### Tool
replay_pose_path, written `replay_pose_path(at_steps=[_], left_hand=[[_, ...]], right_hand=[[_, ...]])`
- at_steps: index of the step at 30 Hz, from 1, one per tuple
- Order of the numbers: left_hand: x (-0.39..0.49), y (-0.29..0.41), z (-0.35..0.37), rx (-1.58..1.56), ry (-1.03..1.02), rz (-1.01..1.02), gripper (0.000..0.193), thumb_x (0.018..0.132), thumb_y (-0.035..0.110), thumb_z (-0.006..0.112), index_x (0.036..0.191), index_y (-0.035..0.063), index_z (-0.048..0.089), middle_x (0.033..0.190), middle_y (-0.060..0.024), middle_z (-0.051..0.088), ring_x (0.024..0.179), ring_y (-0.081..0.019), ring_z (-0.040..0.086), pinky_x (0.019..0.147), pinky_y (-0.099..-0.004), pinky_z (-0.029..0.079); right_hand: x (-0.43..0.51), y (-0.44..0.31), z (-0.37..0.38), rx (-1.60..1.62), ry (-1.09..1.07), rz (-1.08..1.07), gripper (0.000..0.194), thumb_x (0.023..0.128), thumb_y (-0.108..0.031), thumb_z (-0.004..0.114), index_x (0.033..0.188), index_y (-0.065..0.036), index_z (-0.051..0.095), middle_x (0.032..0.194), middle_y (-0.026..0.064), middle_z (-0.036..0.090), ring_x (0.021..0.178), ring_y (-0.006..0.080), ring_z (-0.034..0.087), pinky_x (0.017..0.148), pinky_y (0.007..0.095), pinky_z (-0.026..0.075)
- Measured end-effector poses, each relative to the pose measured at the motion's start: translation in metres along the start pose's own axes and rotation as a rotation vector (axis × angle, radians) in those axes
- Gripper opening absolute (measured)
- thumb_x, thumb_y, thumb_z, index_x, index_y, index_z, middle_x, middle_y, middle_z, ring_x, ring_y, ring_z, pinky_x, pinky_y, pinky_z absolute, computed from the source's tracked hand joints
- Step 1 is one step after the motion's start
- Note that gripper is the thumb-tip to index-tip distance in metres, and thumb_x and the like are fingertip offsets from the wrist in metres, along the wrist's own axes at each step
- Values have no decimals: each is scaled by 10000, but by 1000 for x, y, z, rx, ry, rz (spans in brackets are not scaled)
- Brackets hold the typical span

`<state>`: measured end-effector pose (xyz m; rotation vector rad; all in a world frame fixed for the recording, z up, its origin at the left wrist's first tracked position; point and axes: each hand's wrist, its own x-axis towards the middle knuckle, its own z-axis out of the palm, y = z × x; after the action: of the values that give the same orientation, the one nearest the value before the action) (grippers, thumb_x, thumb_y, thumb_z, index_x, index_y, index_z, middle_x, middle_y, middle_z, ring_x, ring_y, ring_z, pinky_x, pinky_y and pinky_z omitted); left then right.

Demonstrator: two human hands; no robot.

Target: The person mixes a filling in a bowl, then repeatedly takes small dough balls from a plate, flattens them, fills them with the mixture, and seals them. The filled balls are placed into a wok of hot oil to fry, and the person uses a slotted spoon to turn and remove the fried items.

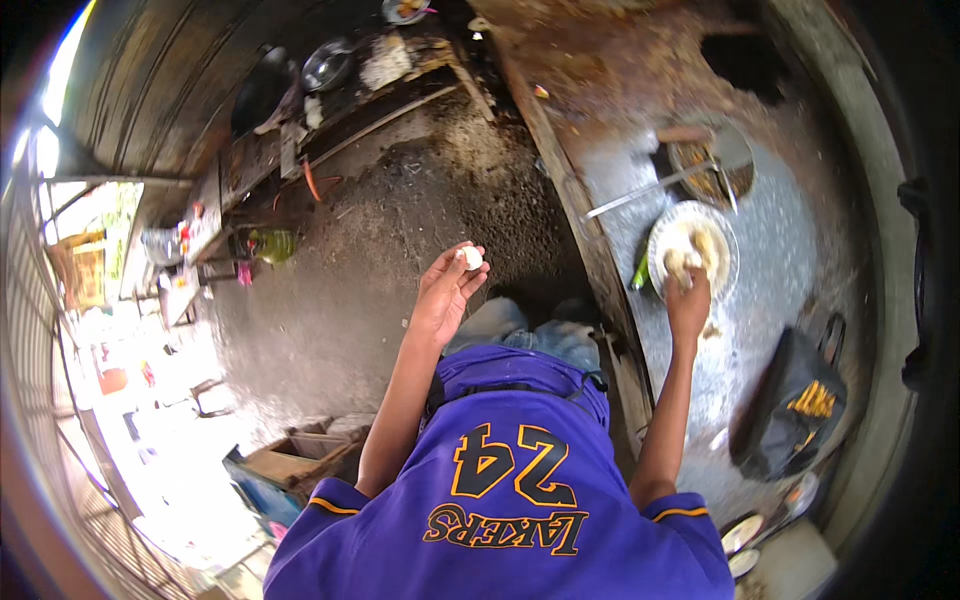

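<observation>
My left hand (454, 285), held out over the dirt floor, grips a small round white piece (472, 258) between thumb and fingers. To the right, my right hand (687, 294) reaches into a white plate with a patterned rim (724, 232), its fingertips closed on a pale, flour-coated piece (679, 264). Another pale, coated piece (704, 244) lies beside it in white powder. Just beyond the plate stands a round pan (694, 176) with brownish contents, and metal tongs (652, 195) reach from it across the worktop. Something green (640, 271) sticks out from the plate's left side.
A wooden beam (555, 165) edges the worktop (772, 247). On the worktop's right lies a black bag (791, 405); dishes (742, 532) are near the lower right. A dark wok (261, 90) and a metal bowl (327, 66) stand upper left. A wooden crate (300, 457) sits lower left.
</observation>
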<state>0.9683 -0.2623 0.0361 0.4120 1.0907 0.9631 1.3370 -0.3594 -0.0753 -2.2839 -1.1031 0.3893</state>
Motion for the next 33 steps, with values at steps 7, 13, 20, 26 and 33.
replay_pose_path(at_steps=[7, 13, 20, 26, 33], left_hand=[[2, 21, -54, 12, 4, 78, 358, 970, 134, 553, 1283, -37, 522, 1245, -167, 591, 1115, -267, 607, 959, -336, 515], [21, 12, -54, 177, -296, 12, 362, 939, 69, 586, 1280, -40, 532, 1228, -134, 604, 1095, -203, 608, 964, -315, 494], [28, -4, -16, 658, -738, 71, 537, 852, 28, 671, 1348, -1, 470, 1272, -145, 577, 1137, -212, 584, 949, -318, 476], [48, 15, 19, 970, -855, 87, 614, 881, 151, 683, 1409, 16, 401, 1369, -153, 514, 1262, -249, 486, 1040, -392, 414], [103, 31, 10, 925, -547, 77, 491, 908, 129, 646, 1354, 33, 464, 1225, -107, 600, 1101, -172, 564, 916, -290, 460]], right_hand=[[-29, -66, -4, 214, 31, -14, 308, 885, -197, 653, 1105, 8, 586, 1026, 138, 636, 921, 284, 611, 800, 376, 484], [-106, -204, 28, 1033, -688, 396, 387, 972, -288, 567, 1274, -52, 516, 1119, 67, 602, 941, 152, 604, 803, 339, 531], [-141, -224, 49, 1315, -411, 550, 316, 924, -153, 641, 1202, -24, 565, 1002, 51, 654, 879, 122, 627, 775, 268, 520], [-97, -139, 26, 921, -17, 624, 336, 922, -259, 644, 1164, -31, 593, 921, 46, 664, 755, 90, 607, 660, 236, 506], [-24, -48, 12, -122, 317, 397, 351, 852, -277, 672, 1108, -41, 628, 930, 203, 621, 853, 325, 599, 802, 405, 470]])
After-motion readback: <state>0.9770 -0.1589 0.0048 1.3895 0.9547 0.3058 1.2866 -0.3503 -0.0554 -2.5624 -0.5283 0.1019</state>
